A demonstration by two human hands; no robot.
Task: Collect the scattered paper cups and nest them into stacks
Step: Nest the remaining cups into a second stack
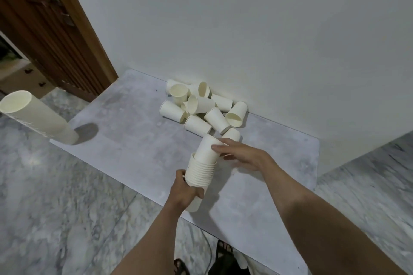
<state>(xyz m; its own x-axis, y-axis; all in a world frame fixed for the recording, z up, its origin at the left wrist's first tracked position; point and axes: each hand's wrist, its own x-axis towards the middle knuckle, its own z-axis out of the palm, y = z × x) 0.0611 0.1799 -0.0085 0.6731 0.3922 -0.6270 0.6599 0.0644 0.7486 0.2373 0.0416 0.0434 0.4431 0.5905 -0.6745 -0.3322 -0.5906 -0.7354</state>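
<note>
My left hand (186, 190) grips the lower end of a short stack of nested white paper cups (200, 173) above the grey mat. My right hand (240, 155) holds a single white cup (207, 148) by its side, with the cup's base partly inside the top of that stack. Beyond it, a pile of several loose white cups (202, 107) lies against the wall, most on their sides. One more cup (232, 134) lies just behind my right fingers. A tall finished stack (42, 118) stands at the mat's left corner.
The grey mat (138, 145) lies on a marble floor (55, 207) against a white wall (245, 29). A brown wooden door (51, 29) stands open at the left. My sandalled feet (223, 250) and a thin cable show at the bottom.
</note>
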